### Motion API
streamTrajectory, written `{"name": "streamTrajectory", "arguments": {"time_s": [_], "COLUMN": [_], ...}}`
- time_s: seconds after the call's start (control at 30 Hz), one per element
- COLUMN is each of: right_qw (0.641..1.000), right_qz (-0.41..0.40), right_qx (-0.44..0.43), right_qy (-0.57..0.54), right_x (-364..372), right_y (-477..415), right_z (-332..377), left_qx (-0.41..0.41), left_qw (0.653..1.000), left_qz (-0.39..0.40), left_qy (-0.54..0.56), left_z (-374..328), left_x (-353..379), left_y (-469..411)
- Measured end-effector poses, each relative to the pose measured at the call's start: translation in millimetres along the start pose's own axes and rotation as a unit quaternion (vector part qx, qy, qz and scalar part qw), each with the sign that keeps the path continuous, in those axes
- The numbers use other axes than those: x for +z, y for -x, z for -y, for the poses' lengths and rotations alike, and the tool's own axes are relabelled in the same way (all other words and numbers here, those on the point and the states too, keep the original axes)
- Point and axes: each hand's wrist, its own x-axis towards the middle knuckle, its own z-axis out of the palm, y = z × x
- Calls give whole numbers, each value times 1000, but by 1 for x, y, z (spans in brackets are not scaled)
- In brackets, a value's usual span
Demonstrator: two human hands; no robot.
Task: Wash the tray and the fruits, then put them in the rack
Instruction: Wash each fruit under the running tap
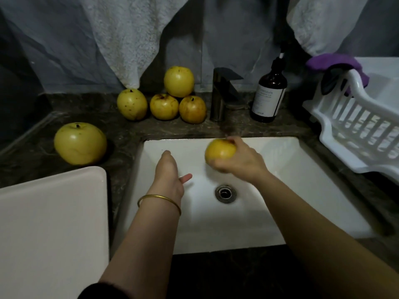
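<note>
My right hand [241,160] grips a yellow apple [219,151] over the white sink [280,190], just below the dark tap [222,93]. My left hand [170,171] hangs over the sink's left side with its fingers pointing down and holds nothing; a gold bangle sits on that wrist. A large yellow apple [80,143] lies on the dark counter at the left. Several more apples [164,100] are piled behind the sink, one stacked on top. The pale tray [51,223] lies on the counter at the lower left. The white slatted rack [356,126] stands at the right.
A brown pump bottle [268,93] stands right of the tap. A purple cloth [336,63] hangs over the rack's far end. White towels [129,39] hang on the wall behind. The drain [225,193] is in the sink's middle.
</note>
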Motion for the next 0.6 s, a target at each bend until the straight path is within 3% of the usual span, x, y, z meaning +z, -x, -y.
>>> {"name": "streamTrajectory", "arguments": {"time_s": [0.17,0.2,0.27,0.3,0.4,0.47,0.5,0.53,0.6], "right_qw": [997,998,990,992,985,994,999,998,997], "right_qz": [-20,-20,-33,-17,-1,-9,5,-6,-24], "right_qx": [-60,-18,-4,-15,-137,-90,-24,6,7], "right_qy": [36,50,138,123,109,63,35,57,74], "right_x": [-3,-3,1,2,-8,-8,-4,0,2], "right_y": [1,1,1,1,5,0,2,4,1], "right_z": [-3,-3,-6,-10,-9,-5,-4,-4,-9], "left_qx": [1,-1,-3,-6,-10,11,24,41,50], "left_qw": [1000,1000,1000,1000,1000,1000,999,998,998], "left_qz": [-8,-10,-9,-6,7,-18,-38,-48,-26], "left_qy": [-1,0,2,3,7,-5,-17,-28,-28], "left_z": [-1,-1,-1,0,-1,-3,-4,-3,0], "left_x": [0,0,0,0,2,3,3,3,1], "left_y": [-7,-7,-7,-7,-4,-7,-9,-12,-12]}}
